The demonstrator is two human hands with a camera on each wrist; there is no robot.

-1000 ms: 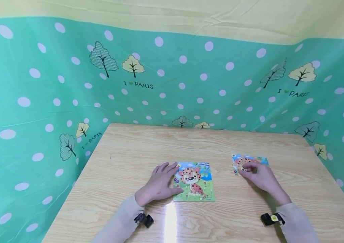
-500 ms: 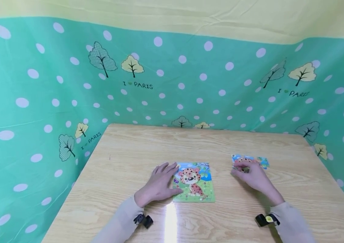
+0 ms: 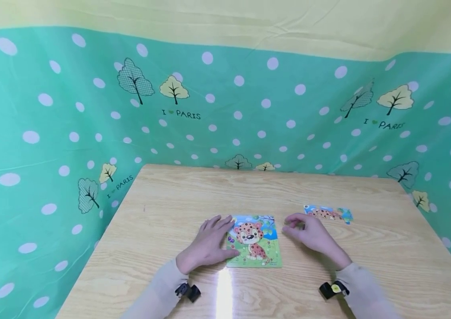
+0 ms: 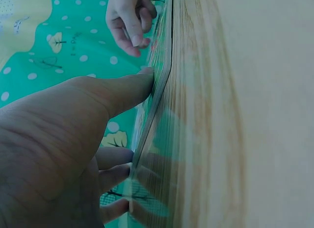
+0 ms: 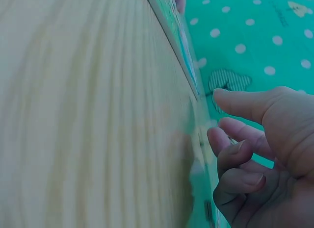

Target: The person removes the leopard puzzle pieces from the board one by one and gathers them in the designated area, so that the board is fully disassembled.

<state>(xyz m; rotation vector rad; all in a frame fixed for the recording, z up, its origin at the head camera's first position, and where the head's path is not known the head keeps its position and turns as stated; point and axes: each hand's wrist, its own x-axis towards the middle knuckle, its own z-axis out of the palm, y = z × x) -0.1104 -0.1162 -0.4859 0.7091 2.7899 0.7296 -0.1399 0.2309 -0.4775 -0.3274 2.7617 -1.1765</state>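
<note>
My left hand [image 3: 208,243] rests flat with fingers spread along the left edge of a square leopard jigsaw puzzle [image 3: 253,254]. In the left wrist view, the left thumb [image 4: 127,90] reaches over the puzzle's near edge. My right hand [image 3: 309,232] is between this puzzle and a second, partial strip of leopard puzzle pieces [image 3: 329,214], its thumb and bent index finger pointing at the puzzle's right edge. The right wrist view shows the right thumb [image 5: 245,103] apart from the curled fingers; I cannot tell whether a thin piece is held there.
The wooden table [image 3: 185,190] carries both puzzle parts. Behind and at the sides hangs a green dotted curtain [image 3: 193,146]. Each wrist wears a black strapped device, the left one [image 3: 188,291] and the right one [image 3: 334,290]. A bright glare [image 3: 224,292] lies in front of the puzzle.
My right hand has moved left, away from the puzzle strip and towards the square puzzle. The purple-flowered lower left part of the strip no longer shows. My left hand has stayed put.
</note>
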